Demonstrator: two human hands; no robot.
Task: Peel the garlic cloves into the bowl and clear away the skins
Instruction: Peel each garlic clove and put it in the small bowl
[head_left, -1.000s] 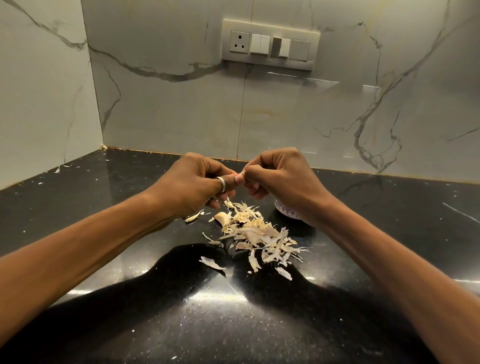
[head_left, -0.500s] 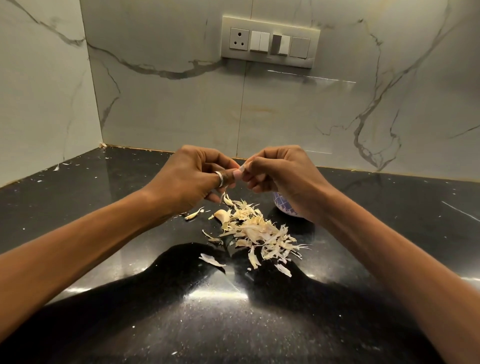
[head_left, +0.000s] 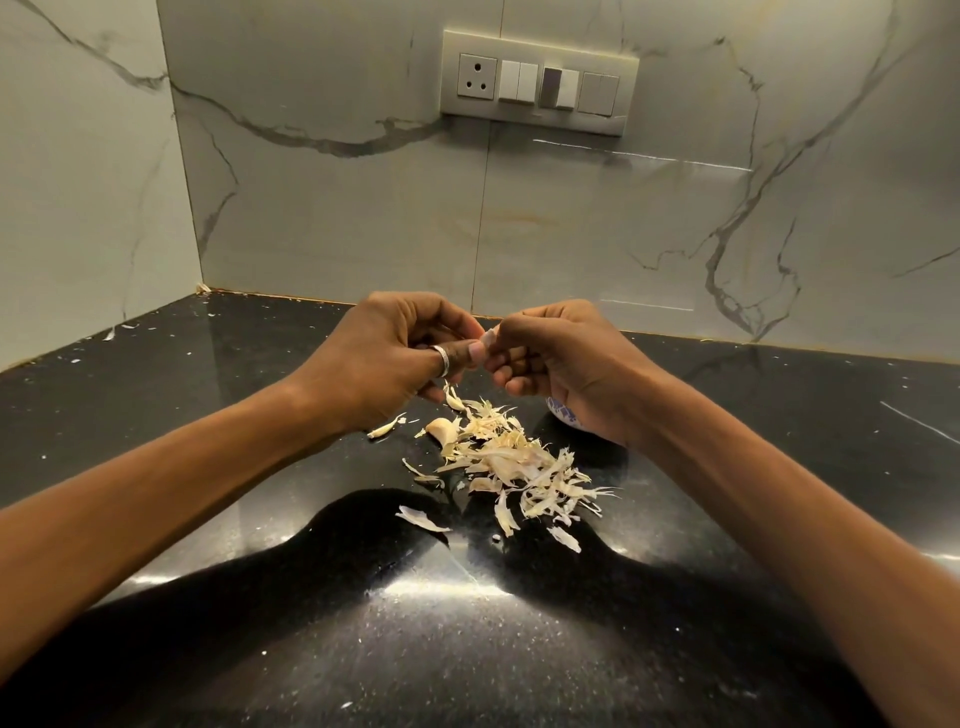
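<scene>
Black speckled counter, cream skins

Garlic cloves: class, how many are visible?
2: one clove pinched between left hand and right hand; another clove on the counter beside the skin pile. Others may hide in the bowl behind the right hand.

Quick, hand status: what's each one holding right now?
Left hand: closed, pinching the garlic clove raised above the counter.
Right hand: closed, gripping the same clove from the other side.
</scene>
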